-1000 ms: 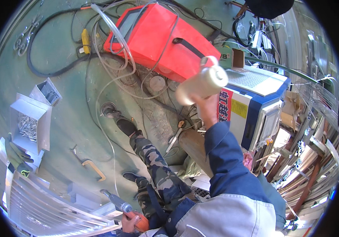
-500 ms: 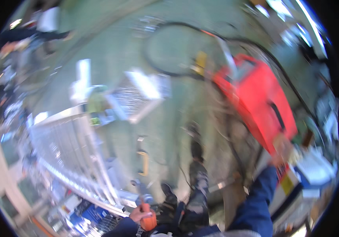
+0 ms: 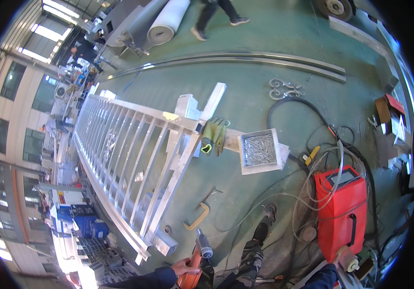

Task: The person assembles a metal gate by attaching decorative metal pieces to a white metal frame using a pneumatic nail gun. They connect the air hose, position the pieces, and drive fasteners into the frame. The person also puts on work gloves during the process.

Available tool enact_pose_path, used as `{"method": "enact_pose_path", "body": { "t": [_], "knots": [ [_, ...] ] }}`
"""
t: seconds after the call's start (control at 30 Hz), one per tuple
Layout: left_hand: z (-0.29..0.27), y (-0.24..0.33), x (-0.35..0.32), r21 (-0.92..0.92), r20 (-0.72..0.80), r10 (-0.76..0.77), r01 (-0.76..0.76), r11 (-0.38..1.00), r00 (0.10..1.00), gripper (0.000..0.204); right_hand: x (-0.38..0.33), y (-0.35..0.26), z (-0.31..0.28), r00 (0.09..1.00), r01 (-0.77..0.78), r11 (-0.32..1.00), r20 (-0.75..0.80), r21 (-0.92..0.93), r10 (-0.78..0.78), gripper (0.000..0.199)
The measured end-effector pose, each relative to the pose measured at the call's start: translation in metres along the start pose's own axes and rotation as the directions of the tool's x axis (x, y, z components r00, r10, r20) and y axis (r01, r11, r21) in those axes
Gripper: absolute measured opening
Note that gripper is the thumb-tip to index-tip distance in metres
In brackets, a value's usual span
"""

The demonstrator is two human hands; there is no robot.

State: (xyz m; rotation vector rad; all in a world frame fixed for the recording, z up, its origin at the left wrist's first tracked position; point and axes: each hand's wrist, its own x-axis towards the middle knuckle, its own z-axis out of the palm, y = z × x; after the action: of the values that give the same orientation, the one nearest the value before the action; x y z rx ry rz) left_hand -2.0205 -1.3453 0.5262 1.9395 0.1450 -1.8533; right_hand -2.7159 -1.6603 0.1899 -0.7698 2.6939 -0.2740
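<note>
My left hand [image 3: 182,266] is closed round an orange power tool [image 3: 195,262] with a grey metal nose, at the lower middle beside my legs. The right sleeve [image 3: 323,278] reaches in at the lower right; at its end sits a roundish beige thing with a pale knob [image 3: 348,260], by the foot of a red machine [image 3: 334,221]. My right fingers cannot be made out there. Left of my feet stands a long silver metal railing [image 3: 175,176] with many bars. A green and black glove [image 3: 215,135] hangs at its corner, near an open box [image 3: 257,169] of thin metal fasteners.
A yellowish C-shaped clamp [image 3: 198,217] lies on the green floor. Hoses and a black cable [image 3: 315,108] loop about the red machine. Farther off are long metal bars [image 3: 245,58], scroll ornaments [image 3: 284,89], a white roll [image 3: 168,24] and a person walking [image 3: 216,17].
The view has swung left and up, and is sharper now. More of the railing and hall shows. My left hand keeps the orange tool; the right arm appears lower, mostly out of the picture.
</note>
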Motion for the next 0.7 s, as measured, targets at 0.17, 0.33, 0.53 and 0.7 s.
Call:
{"method": "enact_pose_path", "body": {
  "t": [0.17,0.33,0.53,0.7],
  "knots": [
    [0.006,0.041,-0.037,-0.072,-0.008,0.12,-0.12,0.99,0.993,0.065,-0.161,-0.05,0.05,0.368,-0.606,0.675,0.9,0.421,-0.232,0.021],
    [-0.024,-0.054,-0.057,-0.364,-0.087,0.263,-0.276,0.89,0.961,0.053,-0.539,-0.183,-0.097,-0.155,0.098,0.843,0.845,0.529,-0.512,0.045],
    [-0.088,-0.12,-0.09,-0.091,-0.261,0.486,-0.522,0.848,0.834,0.069,-0.77,-0.14,-0.197,-0.482,0.345,0.465,0.578,0.816,-0.658,0.045],
    [-0.133,-0.19,-0.127,-0.224,-0.288,0.578,-0.64,0.735,0.764,0.084,-0.889,-0.119,-0.228,-0.491,0.35,0.492,0.603,0.797,-0.628,0.023]
  ]
}}
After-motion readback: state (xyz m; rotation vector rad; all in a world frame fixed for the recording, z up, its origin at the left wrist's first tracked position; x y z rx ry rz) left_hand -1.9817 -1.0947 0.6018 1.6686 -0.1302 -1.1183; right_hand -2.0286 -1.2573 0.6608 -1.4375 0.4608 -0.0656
